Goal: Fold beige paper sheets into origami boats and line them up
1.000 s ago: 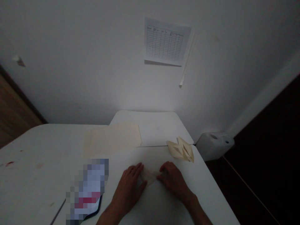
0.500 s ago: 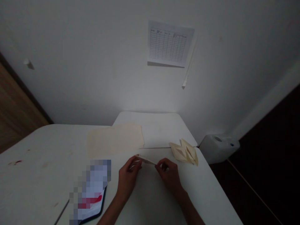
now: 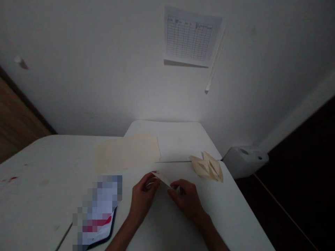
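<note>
A small folded cream paper piece [image 3: 163, 178] is held just above the white table [image 3: 47, 195], pinched at both ends. My left hand [image 3: 142, 198] grips its left end with curled fingers. My right hand [image 3: 184, 200] pinches its right end. The paper is seen nearly edge-on, so its fold shape is unclear. A stack of flat cream sheets [image 3: 127, 153] lies beyond my hands. A small pile of finished folded paper pieces [image 3: 208, 167] rests at the table's right edge.
A tablet with a blurred screen [image 3: 98, 212] lies to the left of my left arm. A second white table [image 3: 170, 139] abuts the far side, against the wall. A printed chart [image 3: 190, 36] hangs on the wall. A white container [image 3: 244, 160] sits on the floor at right.
The paper piece was pressed flat on the table under both hands; both hands have lifted it and turned it edge-on. The view has shifted slightly.
</note>
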Available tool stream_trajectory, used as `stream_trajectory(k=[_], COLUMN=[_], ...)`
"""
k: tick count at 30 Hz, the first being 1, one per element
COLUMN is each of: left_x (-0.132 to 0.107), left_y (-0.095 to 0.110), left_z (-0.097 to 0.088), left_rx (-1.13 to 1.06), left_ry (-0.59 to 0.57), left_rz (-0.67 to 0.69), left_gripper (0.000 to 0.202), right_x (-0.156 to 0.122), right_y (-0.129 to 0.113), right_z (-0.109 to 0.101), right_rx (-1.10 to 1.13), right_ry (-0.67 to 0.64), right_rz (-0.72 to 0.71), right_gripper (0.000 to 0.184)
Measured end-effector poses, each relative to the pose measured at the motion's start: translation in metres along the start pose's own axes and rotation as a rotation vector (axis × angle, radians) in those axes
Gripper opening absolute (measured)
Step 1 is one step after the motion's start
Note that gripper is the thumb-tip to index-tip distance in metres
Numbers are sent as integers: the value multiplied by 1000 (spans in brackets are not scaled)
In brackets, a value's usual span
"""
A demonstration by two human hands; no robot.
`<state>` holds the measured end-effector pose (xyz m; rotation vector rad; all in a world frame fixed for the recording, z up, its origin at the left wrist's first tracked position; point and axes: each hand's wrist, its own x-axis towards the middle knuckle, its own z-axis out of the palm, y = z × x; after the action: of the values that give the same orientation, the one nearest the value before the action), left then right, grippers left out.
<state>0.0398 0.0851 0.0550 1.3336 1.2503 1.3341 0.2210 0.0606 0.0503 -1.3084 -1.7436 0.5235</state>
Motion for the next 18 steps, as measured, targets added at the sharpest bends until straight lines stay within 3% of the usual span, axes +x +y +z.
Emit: stream_trajectory(k=[18], left_x=[-3], left_y=[-1], left_z=[0], left_rx=[-15], left_ry=[-68], left_rz=[34], left_gripper=[32], right_x=[-1], right_y=[-6], right_z=[-2], right_rx=[0], right_ry=[-17], right_rz=[58], right_gripper=[15])
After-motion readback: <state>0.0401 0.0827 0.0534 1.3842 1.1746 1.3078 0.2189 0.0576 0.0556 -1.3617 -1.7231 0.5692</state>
